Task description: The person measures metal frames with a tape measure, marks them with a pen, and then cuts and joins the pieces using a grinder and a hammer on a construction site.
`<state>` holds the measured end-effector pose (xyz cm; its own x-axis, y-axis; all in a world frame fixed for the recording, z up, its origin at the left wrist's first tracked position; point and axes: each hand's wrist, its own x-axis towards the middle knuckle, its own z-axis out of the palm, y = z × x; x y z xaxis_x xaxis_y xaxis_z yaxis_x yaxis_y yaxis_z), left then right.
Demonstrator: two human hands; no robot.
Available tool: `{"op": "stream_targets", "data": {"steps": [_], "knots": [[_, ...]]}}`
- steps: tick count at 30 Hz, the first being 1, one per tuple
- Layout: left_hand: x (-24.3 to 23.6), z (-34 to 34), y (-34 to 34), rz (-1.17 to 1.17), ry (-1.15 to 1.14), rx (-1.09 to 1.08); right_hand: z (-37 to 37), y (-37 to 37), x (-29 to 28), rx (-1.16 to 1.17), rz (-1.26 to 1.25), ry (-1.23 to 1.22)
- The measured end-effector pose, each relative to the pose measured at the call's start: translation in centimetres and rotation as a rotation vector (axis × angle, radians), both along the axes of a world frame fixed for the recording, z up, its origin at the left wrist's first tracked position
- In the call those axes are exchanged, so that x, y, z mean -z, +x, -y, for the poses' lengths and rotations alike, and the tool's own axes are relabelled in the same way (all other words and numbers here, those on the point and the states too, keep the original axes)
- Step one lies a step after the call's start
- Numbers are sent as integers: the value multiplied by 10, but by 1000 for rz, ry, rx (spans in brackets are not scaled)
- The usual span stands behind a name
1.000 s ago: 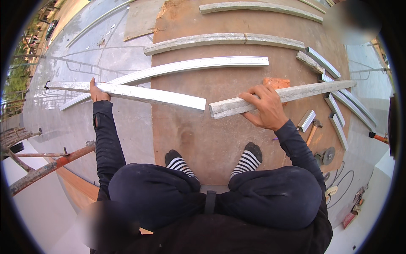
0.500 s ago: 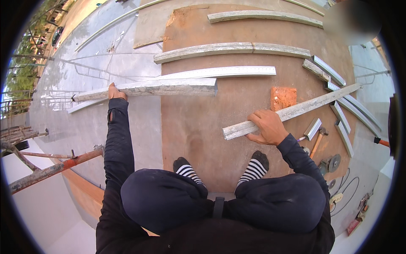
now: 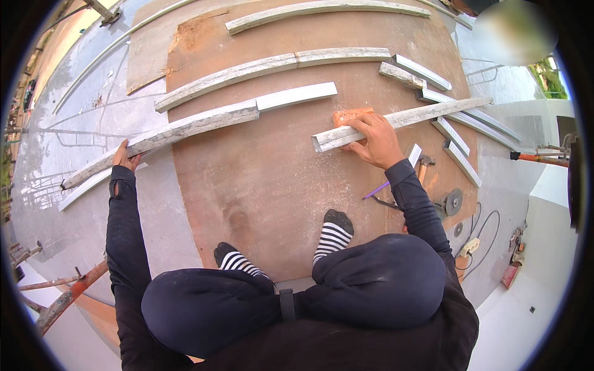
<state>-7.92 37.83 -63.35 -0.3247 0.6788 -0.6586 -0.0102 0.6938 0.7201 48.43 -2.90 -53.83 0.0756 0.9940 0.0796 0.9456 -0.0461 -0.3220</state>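
Note:
My left hand (image 3: 127, 157) is closed round a long weathered grey-white bar (image 3: 198, 128) near its left end. That bar lies along a smooth white metal strip (image 3: 297, 96), covering most of it. My right hand (image 3: 376, 141) grips a second weathered bar (image 3: 433, 110) close to its near end, thumb in front and fingers over the top. Behind that hand is an orange brick (image 3: 351, 115), partly hidden by the bar and fingers. The far end of the right bar crosses above white metal pieces (image 3: 456, 109).
Two more weathered bars (image 3: 272, 68) (image 3: 328, 8) lie farther off on the brown board (image 3: 266, 179). To the right are short metal pieces (image 3: 456, 154), a hammer (image 3: 424, 168), a disc grinder (image 3: 450, 201) and a corded power socket (image 3: 468, 247). A rusty scaffold pipe (image 3: 71, 297) stands at lower left.
The view has shifted, so the scene sits farther left. The left bar has come down along the white strip, exposing its right end. The right bar's near end has moved closer to the brick.

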Motion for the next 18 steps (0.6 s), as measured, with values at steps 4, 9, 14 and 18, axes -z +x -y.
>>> {"op": "stream_targets", "data": {"steps": [4,9,14,18], "knots": [[4,11,-10,-74,83,-124,-6,25,-14,-64,99,-23],[-20,49,23,-733,716,-43,-63,42,-70,-152,252,86],[-97,99,147,-318,891,450,-120,66,-144,-116,417,241],[-135,136,211,-121,941,761,-180,10,-262,-173,328,374]]}}
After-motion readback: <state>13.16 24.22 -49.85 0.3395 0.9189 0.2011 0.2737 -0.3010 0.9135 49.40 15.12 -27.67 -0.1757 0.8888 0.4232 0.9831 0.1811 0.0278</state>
